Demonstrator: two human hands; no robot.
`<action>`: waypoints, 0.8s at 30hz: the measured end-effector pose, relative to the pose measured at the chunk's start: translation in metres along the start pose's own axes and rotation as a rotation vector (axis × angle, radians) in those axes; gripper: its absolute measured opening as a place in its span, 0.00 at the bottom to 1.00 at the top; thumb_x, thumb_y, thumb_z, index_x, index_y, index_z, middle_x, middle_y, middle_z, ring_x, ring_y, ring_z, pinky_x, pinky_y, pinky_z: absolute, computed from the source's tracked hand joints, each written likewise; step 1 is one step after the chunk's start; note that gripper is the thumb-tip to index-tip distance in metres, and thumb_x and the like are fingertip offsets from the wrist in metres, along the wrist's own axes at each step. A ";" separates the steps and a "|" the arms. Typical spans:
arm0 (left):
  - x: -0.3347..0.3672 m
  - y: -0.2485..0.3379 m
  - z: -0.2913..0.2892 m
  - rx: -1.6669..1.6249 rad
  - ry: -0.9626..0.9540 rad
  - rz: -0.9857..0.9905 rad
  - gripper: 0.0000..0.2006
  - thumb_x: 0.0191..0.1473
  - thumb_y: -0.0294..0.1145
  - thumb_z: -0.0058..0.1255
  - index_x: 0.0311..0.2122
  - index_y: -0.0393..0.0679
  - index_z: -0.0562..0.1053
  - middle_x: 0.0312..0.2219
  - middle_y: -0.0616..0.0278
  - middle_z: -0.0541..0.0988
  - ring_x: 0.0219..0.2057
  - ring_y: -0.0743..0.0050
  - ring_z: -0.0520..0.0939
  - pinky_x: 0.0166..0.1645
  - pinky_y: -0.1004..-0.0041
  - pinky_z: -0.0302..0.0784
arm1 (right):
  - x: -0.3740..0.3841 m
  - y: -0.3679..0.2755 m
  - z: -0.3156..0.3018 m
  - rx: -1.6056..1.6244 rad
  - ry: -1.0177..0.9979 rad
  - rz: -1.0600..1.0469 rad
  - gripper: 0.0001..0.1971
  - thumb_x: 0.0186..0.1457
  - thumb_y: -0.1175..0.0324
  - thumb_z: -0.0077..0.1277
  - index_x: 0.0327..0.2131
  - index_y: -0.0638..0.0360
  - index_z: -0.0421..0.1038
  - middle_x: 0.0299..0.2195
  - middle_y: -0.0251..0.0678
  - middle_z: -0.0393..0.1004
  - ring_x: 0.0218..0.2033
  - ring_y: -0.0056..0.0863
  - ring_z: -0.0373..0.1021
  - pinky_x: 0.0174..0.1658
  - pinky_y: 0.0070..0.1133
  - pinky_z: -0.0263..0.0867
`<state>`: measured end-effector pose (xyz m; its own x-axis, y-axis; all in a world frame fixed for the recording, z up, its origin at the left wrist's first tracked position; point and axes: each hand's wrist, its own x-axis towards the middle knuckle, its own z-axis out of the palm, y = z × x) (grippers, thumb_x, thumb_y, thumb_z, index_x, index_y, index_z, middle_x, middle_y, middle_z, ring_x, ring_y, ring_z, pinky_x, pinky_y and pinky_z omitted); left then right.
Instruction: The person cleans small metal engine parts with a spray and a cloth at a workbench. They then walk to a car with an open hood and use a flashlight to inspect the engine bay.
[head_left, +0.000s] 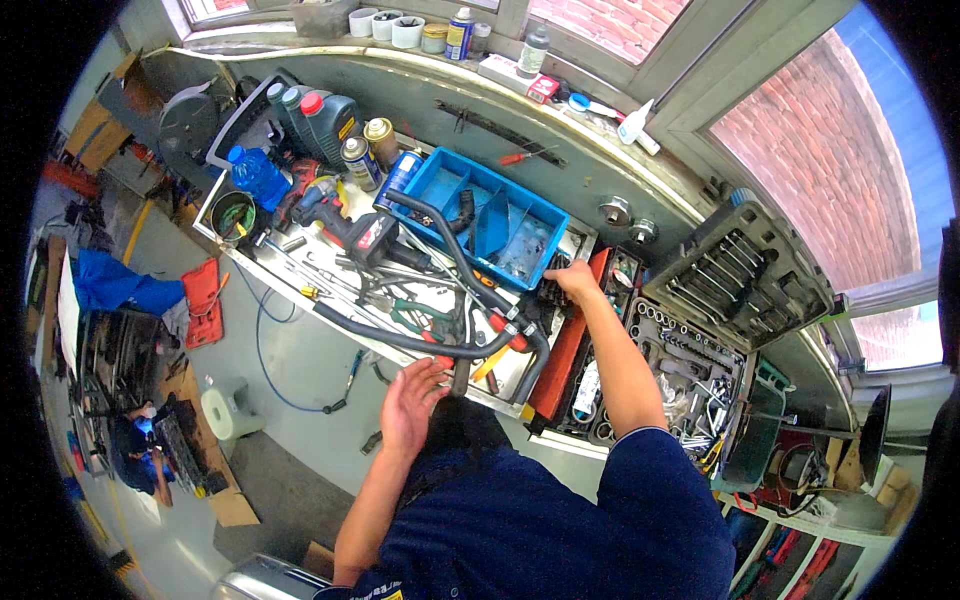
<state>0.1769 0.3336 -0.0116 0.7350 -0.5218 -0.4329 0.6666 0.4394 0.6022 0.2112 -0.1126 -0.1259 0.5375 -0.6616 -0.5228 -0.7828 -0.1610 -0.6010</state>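
My left hand (408,408) is raised at the bench's front edge, fingers loosely apart, with nothing in it. Beside its fingertips stand a hammer-like dark handle (461,372) and a bent black rubber hose (420,347) with metal clamps. My right hand (572,281) reaches down by the near right corner of a blue divided parts bin (432,172). Its fingers are curled among small dark parts (552,294), and what they grip is hidden. A red metal toolbox lid (567,365) lies just under my right forearm.
A cordless impact wrench (365,235), pliers (408,312), spray cans (361,163) and oil bottles (330,125) crowd the bench. To the right sit a socket set (680,340) and an open wrench case (740,275). Another person (140,450) works at the lower left.
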 end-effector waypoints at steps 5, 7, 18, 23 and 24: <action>-0.003 0.001 -0.013 -0.003 0.033 -0.029 0.29 0.71 0.52 0.36 0.59 0.34 0.69 0.53 0.45 0.78 0.52 0.54 0.79 0.59 0.56 0.74 | 0.008 0.053 -0.016 -0.030 0.103 -0.123 0.19 0.43 0.60 0.70 0.30 0.69 0.79 0.25 0.48 0.81 0.34 0.45 0.81 0.40 0.36 0.75; -0.008 0.004 -0.019 0.005 0.061 -0.029 0.28 0.70 0.52 0.38 0.58 0.34 0.70 0.53 0.45 0.78 0.51 0.54 0.79 0.59 0.56 0.74 | 0.002 0.055 -0.007 -0.085 0.171 -0.195 0.15 0.44 0.62 0.67 0.32 0.64 0.82 0.30 0.53 0.82 0.37 0.49 0.81 0.44 0.35 0.75; -0.016 0.005 -0.047 0.119 0.127 -0.018 0.25 0.69 0.49 0.41 0.57 0.36 0.72 0.50 0.49 0.80 0.49 0.59 0.80 0.56 0.58 0.76 | -0.041 0.065 -0.002 -0.119 0.387 -0.372 0.14 0.51 0.75 0.53 0.41 0.71 0.80 0.32 0.48 0.84 0.34 0.37 0.82 0.43 0.30 0.76; -0.017 -0.001 -0.044 0.110 0.140 -0.041 0.23 0.69 0.43 0.43 0.57 0.32 0.72 0.50 0.46 0.81 0.49 0.59 0.82 0.54 0.61 0.78 | -0.064 0.034 0.004 -0.323 0.371 -0.364 0.09 0.47 0.74 0.53 0.31 0.69 0.80 0.31 0.59 0.80 0.39 0.53 0.80 0.45 0.39 0.75; -0.016 -0.003 -0.042 0.110 0.143 -0.043 0.23 0.69 0.43 0.43 0.57 0.32 0.72 0.50 0.46 0.81 0.48 0.59 0.82 0.54 0.61 0.78 | -0.061 0.034 0.006 -0.366 0.375 -0.336 0.09 0.47 0.74 0.53 0.29 0.69 0.80 0.31 0.60 0.79 0.39 0.55 0.79 0.45 0.41 0.74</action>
<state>0.1688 0.3718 -0.0347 0.7212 -0.4256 -0.5466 0.6863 0.3320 0.6471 0.1537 -0.0735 -0.1184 0.6783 -0.7329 -0.0533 -0.6826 -0.6016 -0.4150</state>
